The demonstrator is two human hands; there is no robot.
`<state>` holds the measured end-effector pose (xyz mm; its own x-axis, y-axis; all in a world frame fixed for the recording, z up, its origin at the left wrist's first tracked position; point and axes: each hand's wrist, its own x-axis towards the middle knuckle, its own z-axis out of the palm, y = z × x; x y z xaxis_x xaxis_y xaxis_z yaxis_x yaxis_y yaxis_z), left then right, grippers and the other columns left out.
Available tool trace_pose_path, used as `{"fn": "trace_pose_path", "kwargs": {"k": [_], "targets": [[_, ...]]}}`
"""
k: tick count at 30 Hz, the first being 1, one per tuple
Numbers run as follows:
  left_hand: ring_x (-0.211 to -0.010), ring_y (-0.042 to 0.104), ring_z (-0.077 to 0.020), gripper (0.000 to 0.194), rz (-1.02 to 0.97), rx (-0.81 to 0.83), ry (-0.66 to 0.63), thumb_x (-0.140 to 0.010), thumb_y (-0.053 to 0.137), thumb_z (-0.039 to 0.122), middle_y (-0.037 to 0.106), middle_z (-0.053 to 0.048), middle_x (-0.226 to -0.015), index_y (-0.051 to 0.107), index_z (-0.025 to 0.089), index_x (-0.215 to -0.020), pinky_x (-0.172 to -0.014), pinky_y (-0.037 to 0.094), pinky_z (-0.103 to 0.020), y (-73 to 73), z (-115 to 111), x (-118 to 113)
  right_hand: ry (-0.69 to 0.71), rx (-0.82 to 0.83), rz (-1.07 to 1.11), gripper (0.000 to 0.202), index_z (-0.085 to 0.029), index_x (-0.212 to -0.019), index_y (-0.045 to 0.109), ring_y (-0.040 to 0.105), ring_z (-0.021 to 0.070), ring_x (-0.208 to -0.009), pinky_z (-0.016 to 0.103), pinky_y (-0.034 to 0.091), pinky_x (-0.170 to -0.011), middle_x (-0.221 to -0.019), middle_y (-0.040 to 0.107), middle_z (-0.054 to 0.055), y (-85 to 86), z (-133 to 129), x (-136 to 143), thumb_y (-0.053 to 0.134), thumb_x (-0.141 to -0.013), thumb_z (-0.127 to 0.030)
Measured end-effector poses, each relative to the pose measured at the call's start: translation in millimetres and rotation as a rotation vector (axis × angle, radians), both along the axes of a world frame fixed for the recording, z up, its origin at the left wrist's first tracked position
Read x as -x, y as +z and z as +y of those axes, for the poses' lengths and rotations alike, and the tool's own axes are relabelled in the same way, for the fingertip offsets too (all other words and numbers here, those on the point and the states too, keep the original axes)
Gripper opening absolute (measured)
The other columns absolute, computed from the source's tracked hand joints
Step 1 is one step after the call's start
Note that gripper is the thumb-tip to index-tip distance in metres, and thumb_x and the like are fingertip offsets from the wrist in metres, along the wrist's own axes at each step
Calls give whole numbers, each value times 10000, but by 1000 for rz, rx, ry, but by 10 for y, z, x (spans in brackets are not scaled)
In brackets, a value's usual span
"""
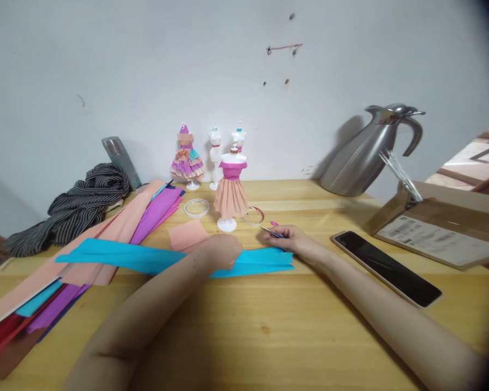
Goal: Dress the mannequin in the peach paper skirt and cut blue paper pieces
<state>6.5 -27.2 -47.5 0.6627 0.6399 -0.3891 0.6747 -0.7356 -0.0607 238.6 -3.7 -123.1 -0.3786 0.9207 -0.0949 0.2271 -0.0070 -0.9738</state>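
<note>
A long blue strip of crepe paper (pixel 146 256) lies across the table in front of me. My left hand (pixel 224 251) is closed on it right of its middle, with the fingertips mostly hidden beneath the hand. In my right hand (pixel 291 240), near the strip's right end, is a small pair of scissors (pixel 271 232) pointing left. Just beyond my hands stands a white mini mannequin (pixel 232 158) in a magenta top and a pleated peach skirt (pixel 230 198). A peach piece of crepe paper (pixel 187 234) lies partly behind my left hand.
Coloured crepe paper sheets (pixel 155 212) spread along the left, beside a striped cloth (pixel 85 198) and a flask (pixel 121 160). A ruffled-dress mannequin (pixel 186 157) and a tape roll (pixel 196 207) are at the back. Rightward are a phone (pixel 387 267), a cardboard box (pixel 444 228) and a steel jug (pixel 358 152).
</note>
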Motion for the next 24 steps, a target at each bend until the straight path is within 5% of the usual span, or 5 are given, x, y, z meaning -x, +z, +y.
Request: {"fn": "trace_pose_path", "kwargs": {"k": [7,14,24], "targets": [[-835,669,-297,265,37,34,106,-731,497,77,700,-186,-949,675,79,-928,-659,516,-353,77,64,88,-2,-58,7,401,-184,-754,707,543,191,-719,359,434,-761,-725,653,47,61,-6,39,757,-609,-555],[-769,660,-279,248,34,80,-26,-697,511,90,706,-173,-888,686,79,-871,-584,487,-321,41,39,16,11,-57,-3,370,-172,-711,687,529,151,-655,413,341,-965,-668,624,0,87,-7,47,758,-620,-524],[-712,621,-226,232,40,63,-51,-729,497,120,695,-144,-882,671,91,-880,-555,432,-286,66,119,68,-13,33,56,354,-169,-837,712,503,119,-609,261,387,-588,-730,643,14,1,-9,15,746,-663,-476]]}}
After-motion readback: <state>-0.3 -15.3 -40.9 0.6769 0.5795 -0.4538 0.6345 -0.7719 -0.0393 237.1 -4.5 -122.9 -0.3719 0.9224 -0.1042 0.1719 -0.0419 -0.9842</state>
